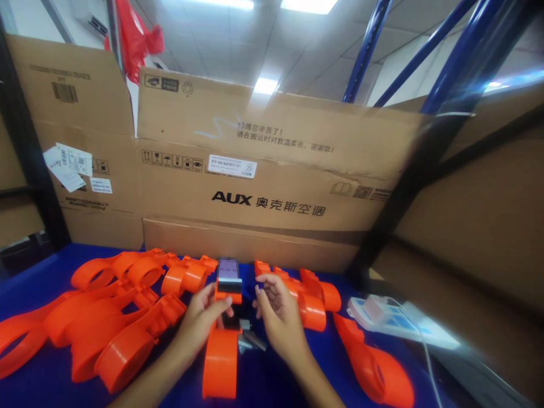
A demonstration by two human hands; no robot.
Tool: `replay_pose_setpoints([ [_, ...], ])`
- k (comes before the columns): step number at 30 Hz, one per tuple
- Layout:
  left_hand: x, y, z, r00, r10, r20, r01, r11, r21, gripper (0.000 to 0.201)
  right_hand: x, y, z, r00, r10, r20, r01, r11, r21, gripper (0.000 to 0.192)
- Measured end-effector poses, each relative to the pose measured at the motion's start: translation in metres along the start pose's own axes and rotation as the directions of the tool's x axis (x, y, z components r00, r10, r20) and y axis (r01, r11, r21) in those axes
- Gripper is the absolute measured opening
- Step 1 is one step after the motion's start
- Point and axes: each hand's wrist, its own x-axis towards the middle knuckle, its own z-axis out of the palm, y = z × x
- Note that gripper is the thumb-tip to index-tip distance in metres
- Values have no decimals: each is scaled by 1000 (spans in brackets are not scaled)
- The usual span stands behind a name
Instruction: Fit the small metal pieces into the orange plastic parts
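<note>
My left hand [204, 317] is closed on an orange plastic part [229, 296], thumb pressed over its front. A black and silver strip [229, 284] shows along the part's upper edge. A flat piece with a pale purple face [229, 268] stands just beyond it; I cannot tell whether they are joined. Below the hand is a wide orange ring [220, 365], apparently of the same part. To the right, my right hand [278, 309] hovers with loosely curled fingers apart, holding nothing I can see. Small grey metal pieces [251, 339] lie between the hands, partly hidden.
Several orange ringed parts [123, 354] crowd the blue surface [272, 385] at left, with more [313, 309] behind my right hand and one [376, 365] at right. A white power strip [395, 320] with a cable lies right. Cardboard [272, 181] walls the back.
</note>
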Motion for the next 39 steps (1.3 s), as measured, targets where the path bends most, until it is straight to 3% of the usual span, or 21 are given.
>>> replay_pose_setpoints([
  [3,1,-1,-1,1000,-11,7,11,1000,10,38,-2,-4,4,1000,5,-12,-4,998,67,25],
  [9,0,1,-3,1000,-26,11,26,999,20,38,-2,-6,2,997,27,77,-35,993,109,18],
  [17,0,4,-2,999,-39,29,39,999,3,44,-4,-7,0,983,-109,144,131,979,-154,4],
  [22,-2,4,-3,998,-44,36,44,999,16,42,-1,-13,-8,952,-207,226,276,899,-340,12],
  [28,-2,-1,-2,998,-51,33,50,998,28,41,1,-18,-13,914,-259,311,370,847,-382,13],
  [39,-3,1,0,997,-39,68,37,999,25,40,-1,-23,-15,895,-212,392,379,824,-420,15],
])
